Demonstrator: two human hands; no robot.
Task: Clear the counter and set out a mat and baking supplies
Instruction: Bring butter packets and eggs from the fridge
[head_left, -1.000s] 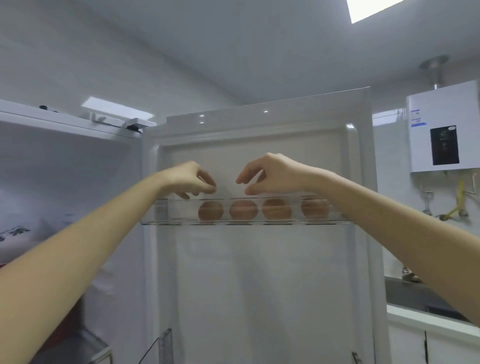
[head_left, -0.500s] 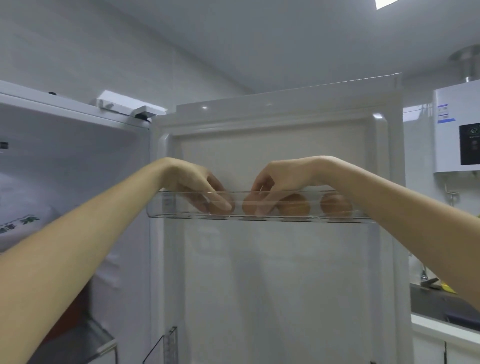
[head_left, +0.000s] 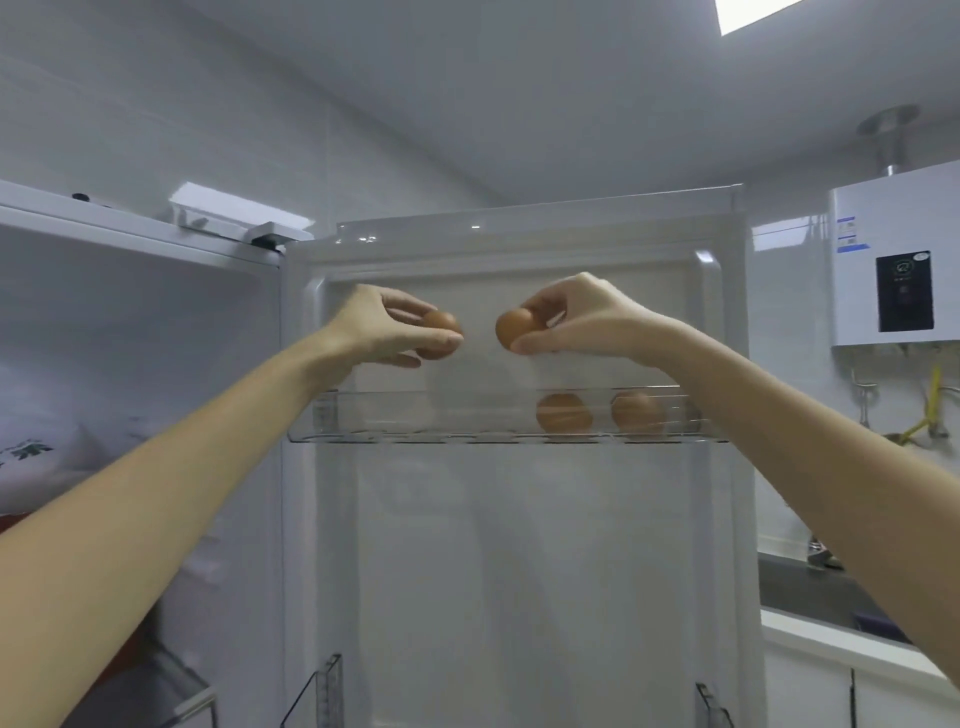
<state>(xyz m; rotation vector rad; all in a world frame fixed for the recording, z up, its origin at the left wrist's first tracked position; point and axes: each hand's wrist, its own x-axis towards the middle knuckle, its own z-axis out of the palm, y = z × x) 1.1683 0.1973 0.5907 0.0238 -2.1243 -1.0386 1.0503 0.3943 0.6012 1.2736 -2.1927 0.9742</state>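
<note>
Left hand (head_left: 384, 328), right hand (head_left: 584, 318): egg (head_left: 513, 330) apiece

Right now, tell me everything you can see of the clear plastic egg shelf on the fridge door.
The clear plastic egg shelf is a long, narrow, see-through tray fixed level across the upper inside of the open white fridge door. Its floor shows a row of round cups. Two brown eggs sit in its right half. The left hand and right hand each grip another brown egg above it, without touching it; the right forearm crosses in front of its right end.
</note>
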